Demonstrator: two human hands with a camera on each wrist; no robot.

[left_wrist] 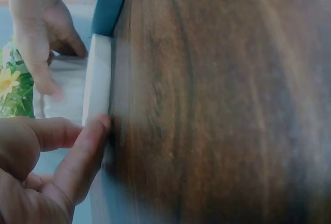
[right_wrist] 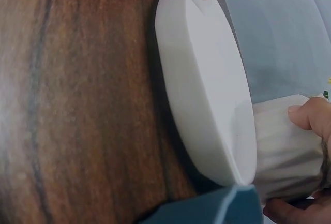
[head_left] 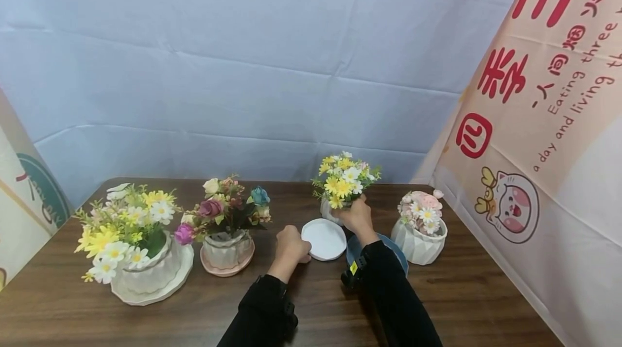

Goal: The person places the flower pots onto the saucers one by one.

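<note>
My left hand (head_left: 290, 247) pinches the left rim of a round white saucer (head_left: 324, 239), thumb and finger on its edge in the left wrist view. Behind the saucer is a white flowerpot (right_wrist: 282, 149) holding yellow and white artificial flowers (head_left: 344, 177). My right hand (head_left: 358, 218) grips that pot from the side, its thumb and fingers around the wall. In the right wrist view the pot stands close behind the saucer; whether they touch I cannot tell. A blue dish (head_left: 396, 252) lies partly hidden under my right forearm, beside the saucer.
On the left, a large white pot of daisies (head_left: 150, 269) sits on a white saucer. Closer in, a pot of roses (head_left: 225, 250) stands on a pink saucer. At the right is a faceted white pot (head_left: 420, 242) with pink flowers. A pale cloth (head_left: 243, 93) hangs behind the wooden table.
</note>
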